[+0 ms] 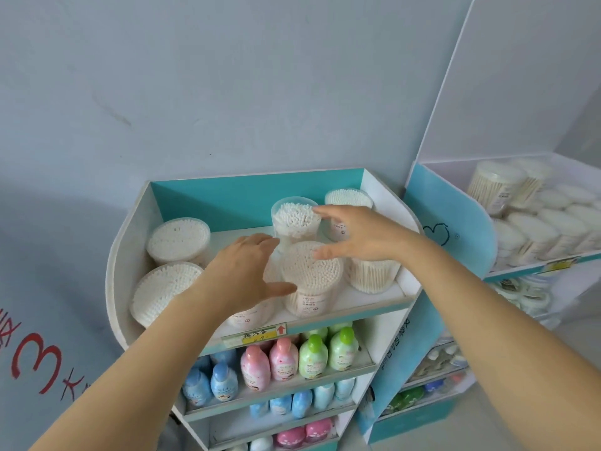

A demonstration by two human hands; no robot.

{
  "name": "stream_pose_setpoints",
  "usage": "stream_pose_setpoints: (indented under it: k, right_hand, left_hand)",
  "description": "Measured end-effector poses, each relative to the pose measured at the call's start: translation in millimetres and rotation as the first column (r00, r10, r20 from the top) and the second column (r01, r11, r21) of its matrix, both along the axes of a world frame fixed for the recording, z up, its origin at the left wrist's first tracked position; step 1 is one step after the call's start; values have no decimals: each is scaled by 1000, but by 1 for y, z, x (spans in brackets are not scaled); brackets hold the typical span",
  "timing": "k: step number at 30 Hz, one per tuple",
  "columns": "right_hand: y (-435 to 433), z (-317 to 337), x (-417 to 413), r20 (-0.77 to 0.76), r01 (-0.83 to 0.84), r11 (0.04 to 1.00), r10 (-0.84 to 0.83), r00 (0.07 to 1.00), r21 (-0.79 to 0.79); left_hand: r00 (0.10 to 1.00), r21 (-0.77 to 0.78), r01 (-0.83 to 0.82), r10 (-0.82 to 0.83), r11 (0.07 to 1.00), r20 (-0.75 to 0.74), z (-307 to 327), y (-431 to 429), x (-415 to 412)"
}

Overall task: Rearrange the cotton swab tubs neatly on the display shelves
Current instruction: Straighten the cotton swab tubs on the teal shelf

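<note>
Several clear cotton swab tubs stand on the top shelf (357,302) of a teal-and-white display stand (120,255). At the left are two wide round ones, the far wide tub (178,238) just behind the near wide tub (166,291), both showing tops packed with white swab heads. Near the front edge in the middle stands the tall front tub (311,275), upright, with a printed label low on its side. Behind it is the far middle tub (294,219), its top turned toward the camera, and to the right of that the far right tub (348,198). The right tub (372,276), holding swabs with pale sticks, sits just beside the tall front tub, partly behind the right wrist. One more tub, the hidden tub (250,315), shows only its lower side beneath the left hand.

The left hand (247,271) is open, with its fingers straight and close together, pointing far. Its thumb stretches right toward the side of the tall front tub. The right hand (354,234) is also open, with its fingers spread and pointing left. Its fingertips are at the rim of the far middle tub and its thumb is above the tall front tub. Both hands are blurred, so I cannot tell whether either touches a tub, and neither grips one.

A yellow price label (253,335) hangs on the shelf's front edge. The shelf below holds pink bottles (270,361), green bottles (328,353) and blue bottles (211,382). To the right, a second stand (455,229) carries more swab tubs (497,187). The stand is against a grey wall (227,92), which has red writing (35,362) at the near left.
</note>
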State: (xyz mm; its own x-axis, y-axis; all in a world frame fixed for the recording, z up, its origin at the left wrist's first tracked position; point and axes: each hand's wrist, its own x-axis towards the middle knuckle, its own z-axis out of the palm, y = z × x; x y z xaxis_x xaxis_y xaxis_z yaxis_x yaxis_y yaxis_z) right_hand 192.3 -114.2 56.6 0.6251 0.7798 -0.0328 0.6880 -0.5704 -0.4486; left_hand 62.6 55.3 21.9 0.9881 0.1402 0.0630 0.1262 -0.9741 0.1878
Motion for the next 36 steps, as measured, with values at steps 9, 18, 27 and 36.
stream_pose_setpoints:
  k: [9, 18, 27, 36]
  right_hand:
    - [-28, -16, 35, 168, 161, 898, -99, 981, -409]
    - [-37, 3, 28, -50, -45, 907, 26, 998, -418]
    - [-23, -7, 29, 23, 76, 900, -73, 997, -429]
    - [-32, 11, 32, -68, -176, 920, 162, 984, -350]
  left_hand:
    - [989, 22, 140, -141, 990, 48, -8, -37, 22]
    - [995, 9, 96, -97, 995, 29, -7, -40, 31]
    - [996, -26, 75, -76, 997, -41, -5, -44, 30]
    - [999, -73, 21, -23, 997, -32, 0, -49, 30]
